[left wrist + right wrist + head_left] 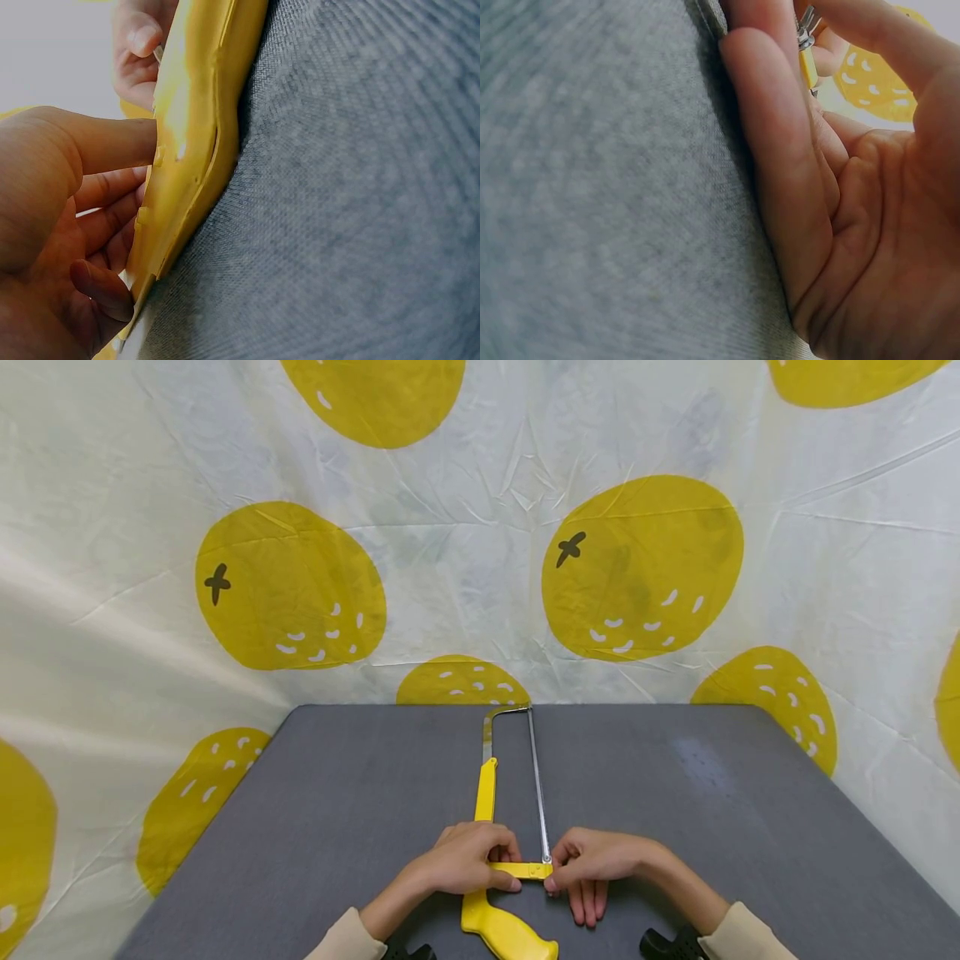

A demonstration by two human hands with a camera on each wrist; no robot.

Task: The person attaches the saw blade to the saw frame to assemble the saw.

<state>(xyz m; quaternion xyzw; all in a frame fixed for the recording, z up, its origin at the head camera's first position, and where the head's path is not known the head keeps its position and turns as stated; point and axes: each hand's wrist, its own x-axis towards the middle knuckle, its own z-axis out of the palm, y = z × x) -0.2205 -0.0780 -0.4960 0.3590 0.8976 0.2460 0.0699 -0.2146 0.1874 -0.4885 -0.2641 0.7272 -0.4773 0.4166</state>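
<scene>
A hacksaw [512, 935] with a yellow handle and frame lies flat on the grey table, its handle toward me. Its thin metal blade [537, 785] runs along the right side, up to the bent metal bow at the far end. My left hand [472, 857] grips the yellow frame just above the handle, thumb and fingers around the short crossbar. At the blade's near end, the thumb and index finger of my right hand [596, 860] pinch the corner of the crossbar. The other right fingers [780, 165] extend along the table. What exactly lies between the pinching fingertips is hidden.
The grey cloth-covered table [360, 802] reaches to a white sheet [450, 585] printed with yellow fruit, which hangs behind and at both sides. A pale smudge marks the table at right. Dark wrist devices [671, 943] sit below both sleeves.
</scene>
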